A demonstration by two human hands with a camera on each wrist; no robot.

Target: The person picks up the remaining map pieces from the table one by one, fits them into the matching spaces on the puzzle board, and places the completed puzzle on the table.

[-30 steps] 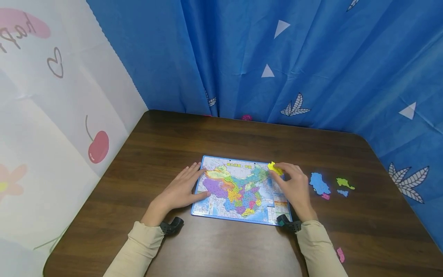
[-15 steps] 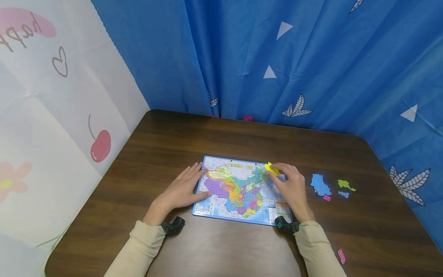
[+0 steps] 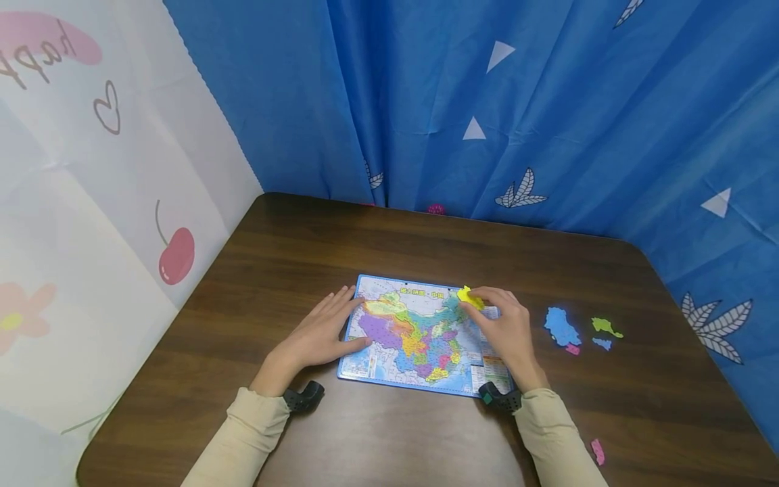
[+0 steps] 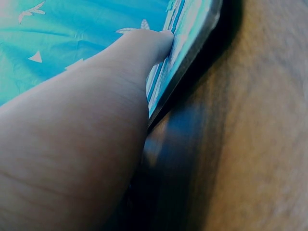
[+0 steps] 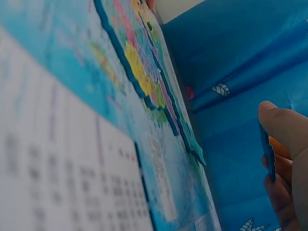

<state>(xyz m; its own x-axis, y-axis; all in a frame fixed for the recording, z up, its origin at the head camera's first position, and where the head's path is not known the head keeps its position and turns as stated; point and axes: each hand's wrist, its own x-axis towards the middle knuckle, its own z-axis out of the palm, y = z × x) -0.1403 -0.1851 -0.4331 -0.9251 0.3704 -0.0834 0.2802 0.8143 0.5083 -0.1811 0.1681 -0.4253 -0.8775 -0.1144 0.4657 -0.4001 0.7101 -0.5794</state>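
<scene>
A China map puzzle board [image 3: 389,368] with a blue rim lies on the table, its coloured province pieces in the middle. My left hand [image 3: 316,333] rests with spread, straight fingers on the board's left edge; in the left wrist view its thumb [image 4: 161,45] touches the board's surface. Between thumb and fingers, my right hand [image 3: 506,325] pinches a yellow puzzle piece [image 3: 468,296] over the board's upper right. In the right wrist view this puzzle piece [image 5: 268,149] appears edge-on, held apart from the board.
Right of the board lie a large blue piece [image 3: 562,326], a small pink piece [image 3: 573,350], a green piece [image 3: 605,327] and a small blue piece [image 3: 602,343]. Another pink piece [image 3: 598,451] is beside the right sleeve. A blue curtain [image 3: 426,101] hangs behind the table.
My right hand has moved a little to the left, carrying the yellow puzzle piece over the board. The left hand has kept its place on the board's edge.
</scene>
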